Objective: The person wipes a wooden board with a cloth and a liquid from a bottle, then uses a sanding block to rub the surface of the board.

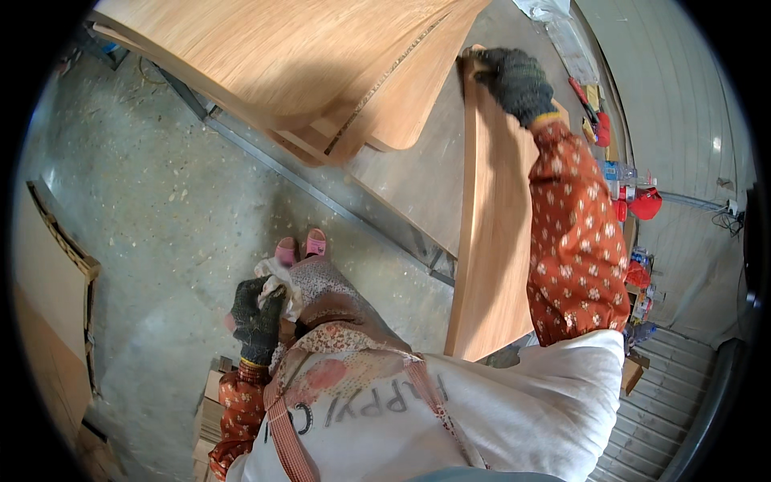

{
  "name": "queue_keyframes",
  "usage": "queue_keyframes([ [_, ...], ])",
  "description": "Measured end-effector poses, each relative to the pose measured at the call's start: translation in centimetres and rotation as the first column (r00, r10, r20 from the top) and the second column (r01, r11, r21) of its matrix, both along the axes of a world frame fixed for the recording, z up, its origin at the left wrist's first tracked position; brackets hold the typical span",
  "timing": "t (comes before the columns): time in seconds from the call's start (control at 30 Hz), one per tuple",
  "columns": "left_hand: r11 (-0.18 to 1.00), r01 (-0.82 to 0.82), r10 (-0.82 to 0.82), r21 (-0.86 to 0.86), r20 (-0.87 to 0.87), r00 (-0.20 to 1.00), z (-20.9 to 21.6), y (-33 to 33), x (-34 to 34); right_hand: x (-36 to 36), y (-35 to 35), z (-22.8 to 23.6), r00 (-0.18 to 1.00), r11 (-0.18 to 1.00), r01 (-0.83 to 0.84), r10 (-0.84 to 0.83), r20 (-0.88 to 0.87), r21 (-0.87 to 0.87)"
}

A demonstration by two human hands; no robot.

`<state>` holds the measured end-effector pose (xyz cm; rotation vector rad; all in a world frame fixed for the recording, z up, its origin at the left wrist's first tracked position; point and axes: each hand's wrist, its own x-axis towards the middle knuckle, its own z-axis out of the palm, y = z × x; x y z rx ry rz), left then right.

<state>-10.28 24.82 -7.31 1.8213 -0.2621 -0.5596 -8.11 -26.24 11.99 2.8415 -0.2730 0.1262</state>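
Observation:
My right hand (pixel 518 84), in a dark knit glove, is closed at the far end of a long wooden board (pixel 498 217). The board lies lengthwise on a grey worktable (pixel 409 185), its near end close to my body. The fingertips bend over its far left corner; what lies beneath them is partly hidden. Low at my left side, my left hand (pixel 259 320), in a matching glove, has its fingers curled against a crumpled whitish cloth (pixel 281 285). Both forearms wear orange flowered sleeves.
Stacked curved wooden panels (pixel 297 64) cover the table's far left, overhanging its metal edge. Along the right wall stand bottles (pixel 618 173), a red cap-like item (pixel 645 204) and red-handled tools (pixel 582 96). More boards (pixel 209 418) are stacked at my left; a large panel (pixel 52 297) stands beyond.

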Motion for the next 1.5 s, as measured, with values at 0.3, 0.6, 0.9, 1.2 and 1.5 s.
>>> queue_keyframes([
  [0.3,0.998,0.051,-0.052,-0.022,-0.033,0.998,-1.9,0.2,-0.5,1.8,0.1,0.8,0.998,0.999,0.011,-0.008,-0.062,0.047],
  [0.6,0.955,0.153,-0.196,-0.253,-0.152,0.969,-1.9,-0.7,0.3,-19.1,19.8,2.0,0.908,0.955,-0.258,0.291,-0.301,0.146],
  [0.9,0.785,0.438,-0.489,-0.439,-0.003,0.872,1.0,-3.2,1.5,-17.0,20.8,5.4,0.977,0.977,-0.029,0.072,-0.200,0.211],
  [1.2,0.015,0.263,-0.844,-0.965,0.129,0.520,11.4,-13.1,1.0,-26.4,15.5,-3.6,0.353,0.374,0.012,-0.869,0.346,0.927],
  [1.5,0.424,0.883,-0.723,-0.199,0.513,0.463,14.0,-25.5,-4.1,-32.9,14.2,-11.1,-0.351,0.524,-0.459,-0.849,0.395,0.717],
])
